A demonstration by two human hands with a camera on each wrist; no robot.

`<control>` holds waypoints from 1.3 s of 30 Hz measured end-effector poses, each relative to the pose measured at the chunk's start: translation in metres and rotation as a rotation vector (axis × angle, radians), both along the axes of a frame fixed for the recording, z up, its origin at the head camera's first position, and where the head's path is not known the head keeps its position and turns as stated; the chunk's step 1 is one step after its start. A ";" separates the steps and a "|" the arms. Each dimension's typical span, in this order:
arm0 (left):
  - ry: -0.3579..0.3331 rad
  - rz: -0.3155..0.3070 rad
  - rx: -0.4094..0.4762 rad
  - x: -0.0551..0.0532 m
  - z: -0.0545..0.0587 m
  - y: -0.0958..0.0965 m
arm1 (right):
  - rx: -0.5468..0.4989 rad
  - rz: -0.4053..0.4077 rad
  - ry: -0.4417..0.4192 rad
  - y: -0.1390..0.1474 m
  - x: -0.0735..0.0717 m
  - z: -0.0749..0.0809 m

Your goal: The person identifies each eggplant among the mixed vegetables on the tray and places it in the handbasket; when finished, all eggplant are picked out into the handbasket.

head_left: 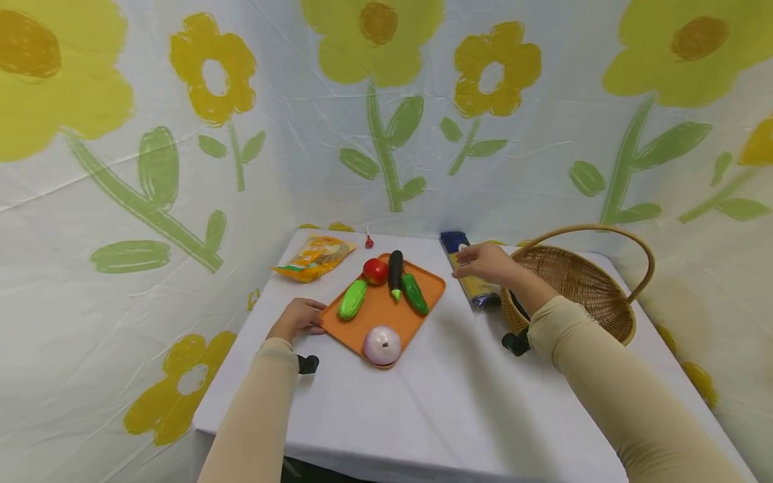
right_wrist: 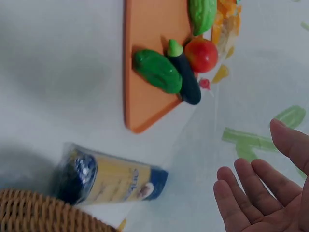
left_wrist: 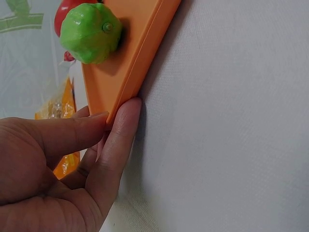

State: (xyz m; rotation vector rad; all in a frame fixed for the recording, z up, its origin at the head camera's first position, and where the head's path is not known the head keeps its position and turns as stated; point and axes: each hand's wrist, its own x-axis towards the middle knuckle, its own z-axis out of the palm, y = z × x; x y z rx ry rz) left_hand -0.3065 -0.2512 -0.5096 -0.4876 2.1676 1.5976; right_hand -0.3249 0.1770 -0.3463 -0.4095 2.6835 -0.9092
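Observation:
My left hand (head_left: 297, 318) pinches the left corner of an orange tray (head_left: 392, 316) between thumb and fingers, seen close in the left wrist view. On the tray lie a red tomato (head_left: 376, 271), a dark eggplant (head_left: 395, 270), a green pepper (head_left: 415, 294), a light green ribbed vegetable (head_left: 352, 300) and, at the near corner, a purple-white onion (head_left: 382, 345). Over the table to the tray's right is my right hand (head_left: 492, 265), holding nothing, its fingers loosely extended. Near it lies a blue-and-yellow package (right_wrist: 113, 176); the hand and forearm partly cover it in the head view.
A wicker basket (head_left: 564, 278) with a tall handle stands at the right, partly behind my right forearm. An orange-yellow food bag (head_left: 317, 258) lies back left. A small red lollipop (head_left: 369, 241) lies near the back edge. Flower-printed cloth walls surround the white table (head_left: 423, 402).

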 end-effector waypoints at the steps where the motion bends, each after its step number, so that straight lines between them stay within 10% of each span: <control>1: 0.001 0.003 -0.002 -0.001 -0.001 0.000 | 0.000 0.000 0.000 -0.005 -0.003 -0.002; 39: 0.051 0.043 0.021 0.000 -0.006 -0.001 | -0.023 -0.050 -0.020 -0.117 -0.092 -0.093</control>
